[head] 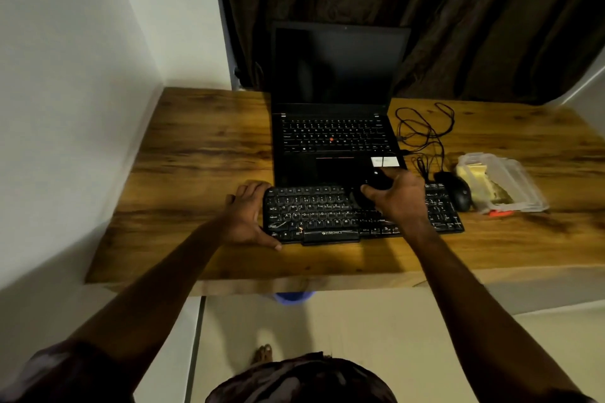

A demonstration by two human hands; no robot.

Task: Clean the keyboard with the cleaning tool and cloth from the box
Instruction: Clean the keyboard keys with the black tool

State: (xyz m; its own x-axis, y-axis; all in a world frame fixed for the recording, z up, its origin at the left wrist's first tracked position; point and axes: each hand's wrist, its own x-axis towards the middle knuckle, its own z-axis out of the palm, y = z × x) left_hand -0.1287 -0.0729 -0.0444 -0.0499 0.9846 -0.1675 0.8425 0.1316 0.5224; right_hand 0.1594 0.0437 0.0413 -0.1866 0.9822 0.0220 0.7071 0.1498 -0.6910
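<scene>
The keyboard (pixel 314 216) lies on the tabletop (pixel 196 157) in front of the laptop (pixel 334 141); the left hand (pixel 245 216) grips its left end, fingers curled around the edge; the right hand (pixel 399 196) has its fingers clamped on a dark cleaning tool (pixel 376 185) over the keys; the yellow cloth (pixel 474 177) is in the clear box (pixel 523 180) beside the mouse (pixel 458 193).

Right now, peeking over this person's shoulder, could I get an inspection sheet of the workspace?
Surface: wooden table.
Job's things: keyboard lies before the laptop; cleaning tool over its keys; yellow cloth inside the clear box at right.
Clutter: laptop open, screen dark; mouse beside the keyboard.
Hands: left hand grips the keyboard's left end; right hand holds the cleaning tool.
Cables: black cables tangled right of the laptop.
Surroundings: white wall left, brown curtain behind.
</scene>
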